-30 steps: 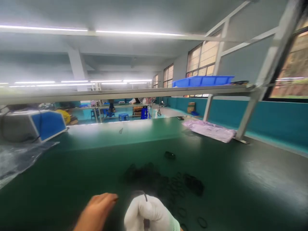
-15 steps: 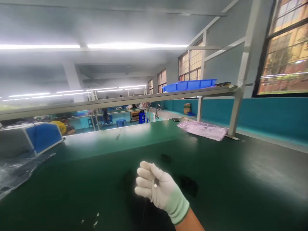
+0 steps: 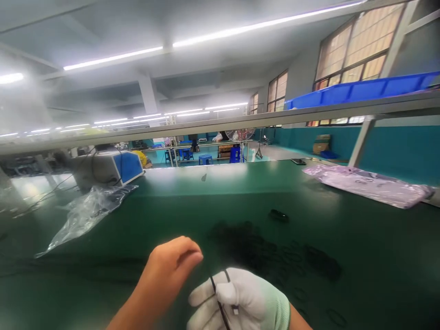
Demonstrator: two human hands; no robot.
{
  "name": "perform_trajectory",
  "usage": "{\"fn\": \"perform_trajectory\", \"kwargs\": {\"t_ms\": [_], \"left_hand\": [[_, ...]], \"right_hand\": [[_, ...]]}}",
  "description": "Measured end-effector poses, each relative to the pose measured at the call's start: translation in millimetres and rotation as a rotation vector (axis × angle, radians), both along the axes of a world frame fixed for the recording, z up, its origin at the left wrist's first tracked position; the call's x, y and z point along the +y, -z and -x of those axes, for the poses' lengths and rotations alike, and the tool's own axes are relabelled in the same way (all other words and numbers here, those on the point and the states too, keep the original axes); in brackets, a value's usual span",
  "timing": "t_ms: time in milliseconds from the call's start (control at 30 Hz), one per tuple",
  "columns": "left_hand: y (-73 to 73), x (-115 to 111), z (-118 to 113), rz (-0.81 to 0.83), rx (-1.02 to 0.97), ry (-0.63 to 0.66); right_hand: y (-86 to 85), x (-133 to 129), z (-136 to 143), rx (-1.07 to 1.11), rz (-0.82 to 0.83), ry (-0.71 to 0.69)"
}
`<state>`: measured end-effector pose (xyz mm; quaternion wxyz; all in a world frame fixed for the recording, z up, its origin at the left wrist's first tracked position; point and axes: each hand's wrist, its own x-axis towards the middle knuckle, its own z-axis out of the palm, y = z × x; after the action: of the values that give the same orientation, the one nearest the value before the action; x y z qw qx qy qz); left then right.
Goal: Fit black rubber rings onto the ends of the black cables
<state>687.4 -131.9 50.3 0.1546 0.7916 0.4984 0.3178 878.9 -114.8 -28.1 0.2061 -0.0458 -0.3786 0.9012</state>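
Observation:
My right hand (image 3: pixel 244 298), in a white glove with a mint-green cuff, is low in the middle of the head view. Its thumb presses a thin black band (image 3: pixel 218 300) against the fingers. A small white-tipped piece (image 3: pixel 235 310) shows at the palm. My bare left hand (image 3: pixel 177 261) is just up and to the left, fingers curled and thumb against them; whatever may be in that pinch is hidden. Beyond the glove lies a dark pile of thin black rings (image 3: pixel 247 243), with loose rings (image 3: pixel 335 316) scattered to the right.
A small shiny black object (image 3: pixel 278 215) lies behind the pile, on the green tabletop (image 3: pixel 172 211). Clear plastic (image 3: pixel 89 213) and a blue-and-grey box (image 3: pixel 129 167) are at left, a pinkish plastic bag (image 3: pixel 371 183) at right. Overhead, a shelf bar (image 3: pixel 206 123) crosses, carrying a blue tray (image 3: pixel 360 91).
My left hand has come into view beside the right. My right hand is lower, and a black band now shows across its fingers. The view has turned left, and the pile shows more clearly.

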Motion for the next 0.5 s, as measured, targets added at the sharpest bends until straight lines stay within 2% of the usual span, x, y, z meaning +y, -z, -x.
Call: {"fn": "perform_trajectory", "kwargs": {"t_ms": [100,167,233,300,400,500], "left_hand": [[0.1,20.1,-6.8,0.070,-0.054,-0.027],[7.7,27.9,-10.9,0.120,-0.069,-0.042],[22.2,34.5,-12.1,0.209,-0.084,-0.015],[42.3,37.8,-11.2,0.294,-0.090,0.031],[73.8,26.7,-8.8,0.306,-0.008,0.008],[93.2,-5.6,-8.6,0.121,0.229,-0.032]], "right_hand": [[5.2,-4.3,9.3,0.028,0.055,-0.045],[6.5,-6.1,12.1,0.015,0.034,0.012],[4.8,-7.0,12.0,0.022,0.005,0.084],[0.6,-6.0,9.2,0.093,0.050,0.104],[-6.6,0.4,2.4,0.207,0.114,0.208],[-9.5,9.0,-1.8,0.231,0.093,0.400]]}}
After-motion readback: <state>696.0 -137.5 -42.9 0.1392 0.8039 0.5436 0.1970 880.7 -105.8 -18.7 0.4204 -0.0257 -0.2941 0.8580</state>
